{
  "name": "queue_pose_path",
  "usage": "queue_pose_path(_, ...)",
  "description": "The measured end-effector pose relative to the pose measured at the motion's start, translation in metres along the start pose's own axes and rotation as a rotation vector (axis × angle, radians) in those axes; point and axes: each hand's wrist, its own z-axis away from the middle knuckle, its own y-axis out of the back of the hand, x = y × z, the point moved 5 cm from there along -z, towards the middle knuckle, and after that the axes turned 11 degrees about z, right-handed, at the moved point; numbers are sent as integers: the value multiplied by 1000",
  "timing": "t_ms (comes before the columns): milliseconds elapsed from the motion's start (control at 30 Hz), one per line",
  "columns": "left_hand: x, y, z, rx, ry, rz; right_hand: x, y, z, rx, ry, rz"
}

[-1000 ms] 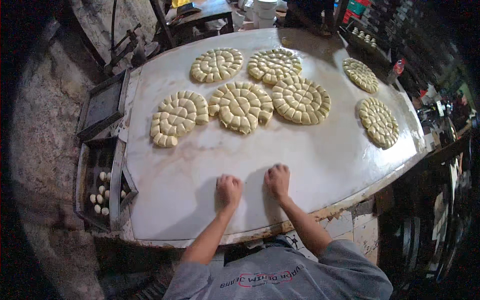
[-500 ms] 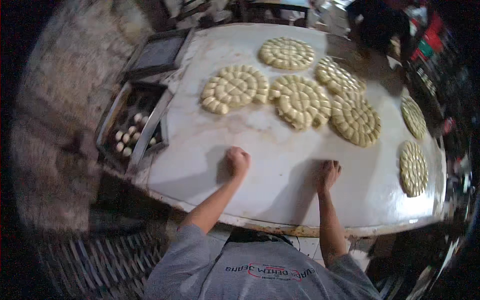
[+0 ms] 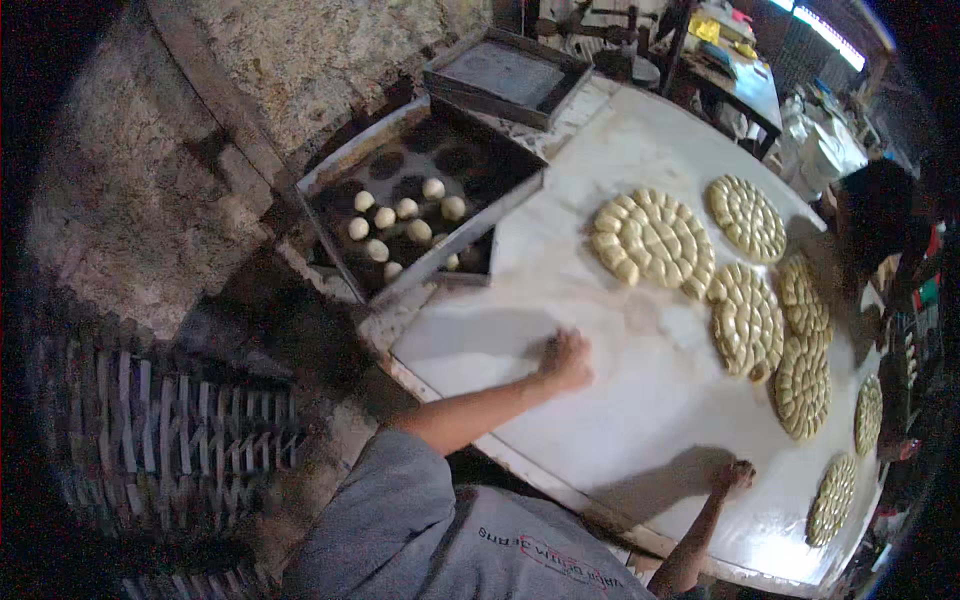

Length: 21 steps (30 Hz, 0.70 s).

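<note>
My left hand point(image 3: 566, 358) lies fingers-curled on the white floured table point(image 3: 640, 420), near its left edge. My right hand point(image 3: 737, 473) rests closed on the table close to the near edge. Whether either hand covers a piece of dough I cannot tell. Beyond my hands lie several round flat discs made of small dough balls packed together: one disc point(image 3: 652, 240) is nearest my left hand, another disc point(image 3: 746, 320) lies to its right. Both hands are apart from the discs.
A dark tray point(image 3: 420, 215) holding several loose dough balls point(image 3: 405, 222) sits off the table's left edge. A second tray point(image 3: 505, 75) lies behind it. A stone wall and a woven surface are at left. Another person point(image 3: 880, 215) stands at the table's far right.
The view has swung left and tilted, so the dough-ball tray is larger in view. My hands have drawn further apart, the left toward the tray side; both stay pressed on the table.
</note>
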Motion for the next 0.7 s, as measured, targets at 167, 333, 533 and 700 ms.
queue_pose_path(167, -44, 133, -11, -1127, -35, 985, -1, 29, 61, -143, 54, -829)
queue_pose_path(333, -207, 317, -118, -12, 26, 914, -175, 215, 86, -698, 93, -1839)
queue_pose_path(533, -418, 267, -106, -12, 476, 258, -457, 439, 104, -814, 669, -1826)
queue_pose_path(700, -312, 347, -90, -94, 219, 1249, -535, 557, 91, -76, 615, -1554)
